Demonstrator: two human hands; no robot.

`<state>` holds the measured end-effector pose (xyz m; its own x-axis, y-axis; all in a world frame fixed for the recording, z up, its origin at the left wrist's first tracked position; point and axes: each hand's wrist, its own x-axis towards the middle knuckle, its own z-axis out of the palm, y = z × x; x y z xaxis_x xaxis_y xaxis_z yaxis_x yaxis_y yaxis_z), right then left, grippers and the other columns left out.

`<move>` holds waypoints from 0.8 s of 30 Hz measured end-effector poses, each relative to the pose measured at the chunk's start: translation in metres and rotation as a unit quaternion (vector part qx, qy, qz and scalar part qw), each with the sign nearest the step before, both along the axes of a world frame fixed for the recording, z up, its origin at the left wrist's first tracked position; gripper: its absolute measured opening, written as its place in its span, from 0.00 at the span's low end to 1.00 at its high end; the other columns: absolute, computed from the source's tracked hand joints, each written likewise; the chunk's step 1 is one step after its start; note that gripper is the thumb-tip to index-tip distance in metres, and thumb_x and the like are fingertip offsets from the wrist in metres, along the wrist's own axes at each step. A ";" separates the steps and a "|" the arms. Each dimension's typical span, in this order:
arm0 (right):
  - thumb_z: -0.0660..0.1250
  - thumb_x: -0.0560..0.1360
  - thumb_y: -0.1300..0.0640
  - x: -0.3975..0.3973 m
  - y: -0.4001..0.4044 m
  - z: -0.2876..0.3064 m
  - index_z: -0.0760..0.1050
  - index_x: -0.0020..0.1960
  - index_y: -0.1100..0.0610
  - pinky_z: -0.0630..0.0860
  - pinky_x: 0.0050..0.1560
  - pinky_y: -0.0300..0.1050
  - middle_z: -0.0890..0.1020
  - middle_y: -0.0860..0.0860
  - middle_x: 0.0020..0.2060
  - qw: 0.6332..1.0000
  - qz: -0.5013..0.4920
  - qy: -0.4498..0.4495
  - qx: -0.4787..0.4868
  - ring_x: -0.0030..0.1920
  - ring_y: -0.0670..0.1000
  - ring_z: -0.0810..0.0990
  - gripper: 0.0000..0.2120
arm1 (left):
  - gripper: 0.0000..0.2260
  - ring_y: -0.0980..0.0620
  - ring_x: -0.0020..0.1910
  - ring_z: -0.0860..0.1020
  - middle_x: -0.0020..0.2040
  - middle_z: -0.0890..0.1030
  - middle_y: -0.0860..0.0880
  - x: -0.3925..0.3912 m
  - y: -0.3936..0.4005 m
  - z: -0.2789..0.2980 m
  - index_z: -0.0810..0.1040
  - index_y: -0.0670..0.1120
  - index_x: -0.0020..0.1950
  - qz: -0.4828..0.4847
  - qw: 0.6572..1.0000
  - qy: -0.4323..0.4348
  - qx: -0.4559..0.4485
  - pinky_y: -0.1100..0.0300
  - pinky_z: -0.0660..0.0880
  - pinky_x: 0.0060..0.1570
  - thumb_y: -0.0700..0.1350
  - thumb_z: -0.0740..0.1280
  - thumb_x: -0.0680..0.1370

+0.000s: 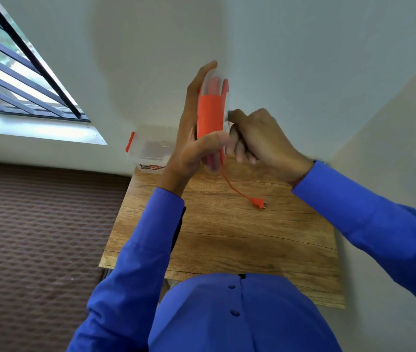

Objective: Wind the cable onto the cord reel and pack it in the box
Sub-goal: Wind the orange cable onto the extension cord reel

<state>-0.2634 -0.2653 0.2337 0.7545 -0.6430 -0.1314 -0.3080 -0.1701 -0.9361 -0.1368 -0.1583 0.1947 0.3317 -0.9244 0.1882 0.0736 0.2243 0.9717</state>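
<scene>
An orange cord reel with clear side discs is held upright above the wooden table. My left hand grips it from the left, thumb across its front. My right hand is closed on a dark crank knob on the reel's right side; it is blurred. An orange cable hangs from the bottom of the reel and ends in an orange plug lying on the table. A clear plastic box with an orange latch stands at the table's far left corner, partly hidden by my left hand.
The small table stands in a corner, with white walls behind and to its right. A window with dark bars is at upper left. Brown patterned carpet lies to the table's left. My blue sleeves and shirt fill the lower frame.
</scene>
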 end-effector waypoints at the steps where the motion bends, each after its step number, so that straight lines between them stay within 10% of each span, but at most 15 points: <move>1: 0.61 0.86 0.50 -0.003 0.000 -0.002 0.83 0.32 0.60 0.75 0.27 0.47 0.81 0.54 0.23 0.994 -0.009 -0.029 -0.109 0.20 0.52 0.74 0.28 | 0.52 0.36 0.35 0.82 0.40 0.80 0.37 -0.001 -0.001 -0.002 0.67 0.25 0.67 0.007 1.000 0.020 -0.011 0.45 0.81 0.36 0.68 0.81 0.68; 4: 0.66 0.84 0.54 -0.013 0.003 -0.006 0.81 0.58 0.58 0.81 0.35 0.54 0.86 0.49 0.40 0.934 -0.002 -0.081 -0.348 0.29 0.50 0.82 0.09 | 0.58 0.44 0.49 0.85 0.53 0.80 0.39 -0.006 0.000 0.002 0.58 0.23 0.78 0.040 0.995 0.063 -0.059 0.52 0.84 0.48 0.64 0.80 0.70; 8: 0.68 0.80 0.50 -0.021 -0.003 -0.003 0.68 0.81 0.45 0.84 0.38 0.45 0.75 0.53 0.67 0.878 0.102 -0.039 -0.467 0.39 0.46 0.85 0.30 | 0.50 0.37 0.56 0.81 0.57 0.83 0.39 -0.005 0.002 0.003 0.73 0.31 0.72 0.020 0.987 0.149 -0.060 0.46 0.81 0.56 0.67 0.82 0.66; 13: 0.67 0.83 0.44 -0.025 -0.024 0.007 0.65 0.83 0.42 0.85 0.43 0.51 0.79 0.50 0.65 0.843 0.183 0.010 -0.506 0.40 0.47 0.86 0.30 | 0.46 0.43 0.56 0.83 0.55 0.85 0.45 -0.006 0.007 0.001 0.76 0.39 0.69 0.044 0.985 0.158 -0.058 0.48 0.81 0.58 0.70 0.81 0.65; 24: 0.77 0.73 0.41 -0.015 -0.014 0.014 0.78 0.71 0.41 0.78 0.38 0.40 0.90 0.46 0.51 0.908 0.094 -0.023 -0.409 0.29 0.38 0.80 0.28 | 0.29 0.41 0.58 0.84 0.56 0.87 0.46 -0.010 0.000 0.007 0.89 0.53 0.64 0.037 0.984 0.151 -0.084 0.45 0.80 0.62 0.69 0.78 0.70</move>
<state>-0.2789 -0.2789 0.2480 0.8530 -0.3712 0.3669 -0.1653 -0.8589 -0.4847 -0.1470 -0.1583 0.2016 0.4614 -0.8598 0.2188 0.3306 0.3955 0.8569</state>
